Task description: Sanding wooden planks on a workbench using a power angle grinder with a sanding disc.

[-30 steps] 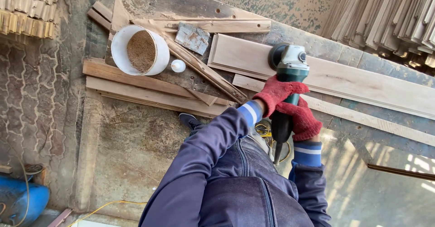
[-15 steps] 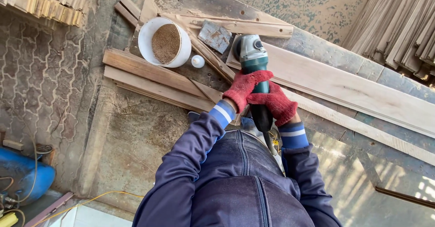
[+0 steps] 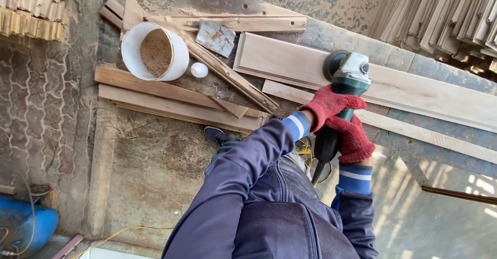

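Note:
Both my hands wear red knit gloves and grip a green and grey angle grinder [image 3: 348, 75]. My left hand [image 3: 329, 105] wraps the body just behind the head. My right hand [image 3: 353, 138] holds the dark rear handle. The grinder's round disc rests on a long pale wooden board [image 3: 414, 91] that lies across the workbench. A narrower pale strip [image 3: 414, 130] lies alongside the board, nearer to me.
A white bucket of sawdust [image 3: 154, 52], a small white cap [image 3: 199, 70], a grey block [image 3: 216, 37] and several darker wood strips [image 3: 171, 96] lie at the left of the bench. Stacked slats [image 3: 445, 16] stand top right. A blue tank [image 3: 26, 228] sits bottom left.
The grinder and both hands have slid to the right along the board, away from its left end near the grey block. The view shifted with them.

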